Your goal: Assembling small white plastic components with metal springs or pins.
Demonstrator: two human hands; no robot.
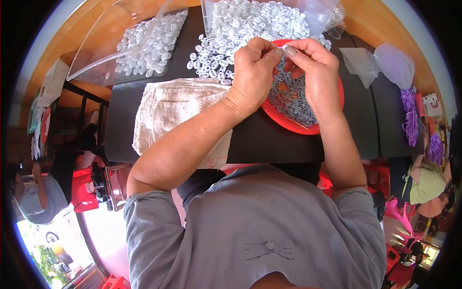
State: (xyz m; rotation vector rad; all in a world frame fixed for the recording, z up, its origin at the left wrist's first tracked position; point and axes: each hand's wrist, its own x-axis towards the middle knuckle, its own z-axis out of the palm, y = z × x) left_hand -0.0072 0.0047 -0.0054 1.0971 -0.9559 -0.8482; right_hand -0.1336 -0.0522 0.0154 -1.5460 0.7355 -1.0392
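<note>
My left hand (257, 70) and my right hand (315, 62) meet above a round red tray (284, 121). Their thumbs and fingertips pinch a small white piece (285, 47) between them, mostly covered by the fingers. Inside the tray lie many small, thin grey parts (291, 103), too fine for me to name. Beside my left hand, loose white oval plastic pieces with holes (207, 61) spread over the black table (250, 144). A cream cloth (175, 103) lies folded under my left forearm.
A clear bin holding white oval pieces (260, 19) stands at the back; another clear bin (96, 72) leans at the far left with more pieces (149, 43). Clear plastic bags (361, 65) and purple ribbon-like strands (409, 115) are at right. Other people sit at both sides.
</note>
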